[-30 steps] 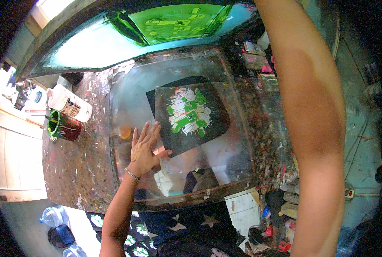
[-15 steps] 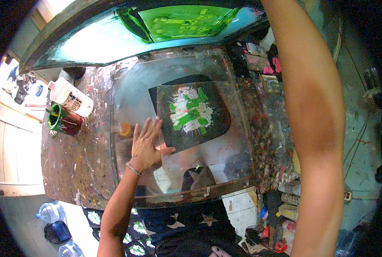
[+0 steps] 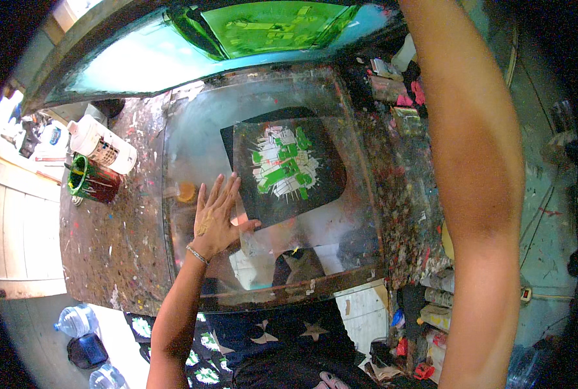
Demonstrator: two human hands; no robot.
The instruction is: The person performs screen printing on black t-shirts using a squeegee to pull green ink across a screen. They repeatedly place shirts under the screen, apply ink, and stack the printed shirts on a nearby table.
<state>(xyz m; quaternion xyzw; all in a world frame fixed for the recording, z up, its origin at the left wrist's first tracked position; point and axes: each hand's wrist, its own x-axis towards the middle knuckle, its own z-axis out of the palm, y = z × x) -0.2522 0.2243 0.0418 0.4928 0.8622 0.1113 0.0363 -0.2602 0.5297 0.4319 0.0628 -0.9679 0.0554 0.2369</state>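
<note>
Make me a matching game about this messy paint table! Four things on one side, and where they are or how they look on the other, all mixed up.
Things:
1. Left hand
2. Bottle
3. Black piece
4. Raised screen

Looks or places:
A. Has a green and white print on it
B. At the far side of the table, with a big green patch
C. Fingers spread, bracelet at the wrist
D. White, beside the green-rimmed pot

Right pairs: 1-C, 2-D, 3-A, 4-B
</note>
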